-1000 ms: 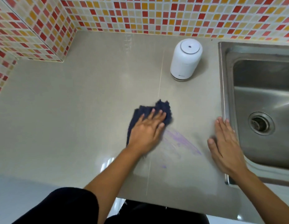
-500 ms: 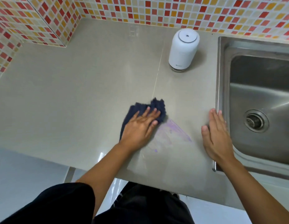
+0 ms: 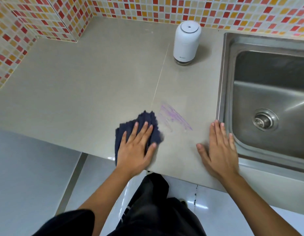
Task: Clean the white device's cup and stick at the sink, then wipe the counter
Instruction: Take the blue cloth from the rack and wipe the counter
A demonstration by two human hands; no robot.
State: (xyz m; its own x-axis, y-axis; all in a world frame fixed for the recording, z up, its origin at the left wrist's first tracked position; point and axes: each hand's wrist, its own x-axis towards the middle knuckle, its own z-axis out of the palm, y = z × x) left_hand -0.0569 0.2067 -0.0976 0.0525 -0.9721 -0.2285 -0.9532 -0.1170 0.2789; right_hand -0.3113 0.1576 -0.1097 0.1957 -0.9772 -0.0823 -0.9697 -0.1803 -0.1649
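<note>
Dragging the dark cloth point(image 3: 139, 133) toward the counter's point(image 3: 79, 92) front edge, my flat left hand point(image 3: 135, 150) pins it beside the purple smear point(image 3: 173, 116) while my open, empty right hand point(image 3: 219, 149) braces.

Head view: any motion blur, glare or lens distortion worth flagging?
Head view: slight motion blur on the left hand and dark cloth; right hand sharper; glare streak in the sink; wide-angle bowing along the counter edges; purple smear clearly legible.

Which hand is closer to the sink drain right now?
Right. The right hand lies flat on the counter beside the sink, near the drain; the left hand presses the cloth farther left.
</note>
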